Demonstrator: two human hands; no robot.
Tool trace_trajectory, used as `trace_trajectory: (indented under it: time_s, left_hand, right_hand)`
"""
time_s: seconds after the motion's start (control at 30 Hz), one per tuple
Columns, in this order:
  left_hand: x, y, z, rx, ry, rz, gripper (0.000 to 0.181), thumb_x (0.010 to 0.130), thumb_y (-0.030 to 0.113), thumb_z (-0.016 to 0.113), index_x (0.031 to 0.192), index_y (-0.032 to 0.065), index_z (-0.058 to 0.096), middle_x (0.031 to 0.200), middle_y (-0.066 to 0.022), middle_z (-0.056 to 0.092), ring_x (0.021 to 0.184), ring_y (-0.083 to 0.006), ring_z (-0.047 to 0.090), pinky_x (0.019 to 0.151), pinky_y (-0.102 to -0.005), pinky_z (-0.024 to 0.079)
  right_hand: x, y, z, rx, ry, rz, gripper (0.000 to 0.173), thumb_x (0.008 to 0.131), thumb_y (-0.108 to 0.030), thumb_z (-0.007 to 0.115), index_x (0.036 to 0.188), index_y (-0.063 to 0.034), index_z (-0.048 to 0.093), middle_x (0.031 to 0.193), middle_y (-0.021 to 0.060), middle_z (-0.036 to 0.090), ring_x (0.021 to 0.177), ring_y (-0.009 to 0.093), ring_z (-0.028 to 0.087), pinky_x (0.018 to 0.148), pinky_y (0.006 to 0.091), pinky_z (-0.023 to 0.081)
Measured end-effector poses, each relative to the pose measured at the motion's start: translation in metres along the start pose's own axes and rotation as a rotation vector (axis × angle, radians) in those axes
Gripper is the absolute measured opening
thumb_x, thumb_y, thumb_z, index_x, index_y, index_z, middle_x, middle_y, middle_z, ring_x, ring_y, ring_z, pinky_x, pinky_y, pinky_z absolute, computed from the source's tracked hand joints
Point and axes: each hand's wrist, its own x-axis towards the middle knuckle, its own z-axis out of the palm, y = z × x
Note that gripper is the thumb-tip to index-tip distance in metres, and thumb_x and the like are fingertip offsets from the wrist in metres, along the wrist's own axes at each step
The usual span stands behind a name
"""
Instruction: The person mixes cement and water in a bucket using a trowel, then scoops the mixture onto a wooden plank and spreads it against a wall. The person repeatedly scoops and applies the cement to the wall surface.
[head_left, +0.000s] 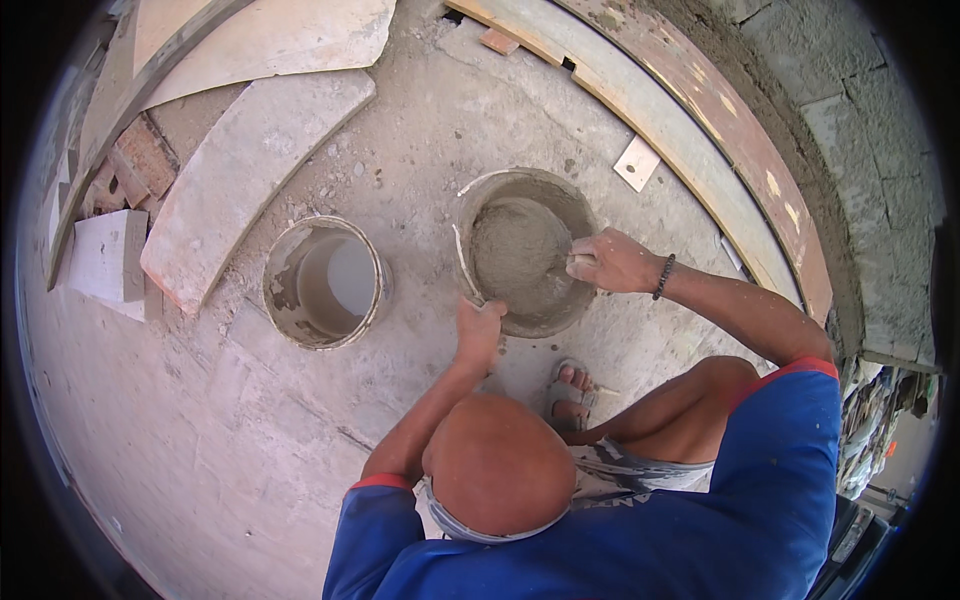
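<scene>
A round bucket (582, 201) with mortar-smeared walls stands on the concrete floor before me. Thick wet grey mortar (521, 244) fills its lower part. My left hand (480, 326) grips the near left rim, with the thumb over the edge beside the pale bucket handle (463, 259). Above the mortar's right side, my right hand (611, 261) is curled tight around what looks like a hand tool's grip. That tool is mostly hidden by the fingers and mortar. Pale mortar coats the fingertips. A second bucket (271, 289), stained inside, holds cloudy water (349, 277) to the left.
A long stone-like slab (247, 172) and broken bricks (146, 161) lie at the left, with a white block (109, 251). Long boards (660, 112) run along a block wall (874, 142) at the right. A small holed tile (637, 163) lies near them. My sandalled foot (571, 390) is close to the bucket.
</scene>
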Motion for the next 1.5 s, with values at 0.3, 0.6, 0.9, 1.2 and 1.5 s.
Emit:
trace_trajectory:
  time_s: [0.3,0.6,0.9,1.2,1.5]
  left_hand:
    - [0.008,0.001,0.001,0.018,0.022,-0.076,0.038,0.074,0.001,0.058,0.112,-0.0005,0.059,0.092,-0.0103,0.062,0.076,-0.0222,0.061,0.054,-0.0342,0.048]
    - [-0.003,0.035,-0.003,0.039,0.078,-0.232,0.042,0.072,0.005,0.064,0.111,-0.0037,0.053,0.093,-0.0158,0.056,0.080,-0.0277,0.057,0.060,-0.0414,0.048]
    - [0.011,0.014,0.007,0.017,0.059,-0.125,0.036,0.073,0.005,0.064,0.106,-0.0052,0.055,0.087,-0.0134,0.058,0.072,-0.0242,0.057,0.050,-0.0401,0.047]
    - [0.008,0.008,0.012,-0.041,0.076,-0.107,0.047,0.073,0.004,0.062,0.118,-0.0017,0.050,0.104,-0.0169,0.055,0.084,-0.0288,0.058,0.055,-0.0411,0.050]
    - [0.018,0.011,0.003,-0.044,0.064,-0.211,0.036,0.075,0.001,0.058,0.111,-0.0015,0.055,0.094,-0.0118,0.060,0.075,-0.0266,0.062,0.053,-0.0403,0.052]
  right_hand:
    - [0.012,-0.013,-0.030,-0.598,0.176,0.097,0.023,0.083,-0.014,0.058,0.098,0.0027,0.062,0.086,0.0234,0.066,0.082,0.038,0.068,0.071,0.0431,0.056]
    - [0.000,-0.069,-0.034,-0.484,-0.170,-0.216,0.021,0.088,-0.021,0.056,0.089,-0.0015,0.064,0.072,0.0211,0.066,0.073,0.037,0.069,0.064,0.0489,0.054]
    - [0.058,-0.015,-0.036,-0.677,-0.048,0.044,0.019,0.080,-0.019,0.061,0.087,-0.0048,0.070,0.079,0.0198,0.069,0.077,0.035,0.071,0.068,0.0459,0.057]
    - [0.029,-0.057,-0.001,-0.314,-0.093,-0.104,0.030,0.083,-0.027,0.062,0.077,0.0027,0.067,0.069,0.0257,0.064,0.071,0.043,0.066,0.065,0.0502,0.055]
    - [0.025,-0.052,-0.080,-0.547,0.106,0.087,0.017,0.079,-0.015,0.061,0.075,-0.0007,0.070,0.070,0.0208,0.067,0.072,0.036,0.070,0.065,0.0444,0.056]
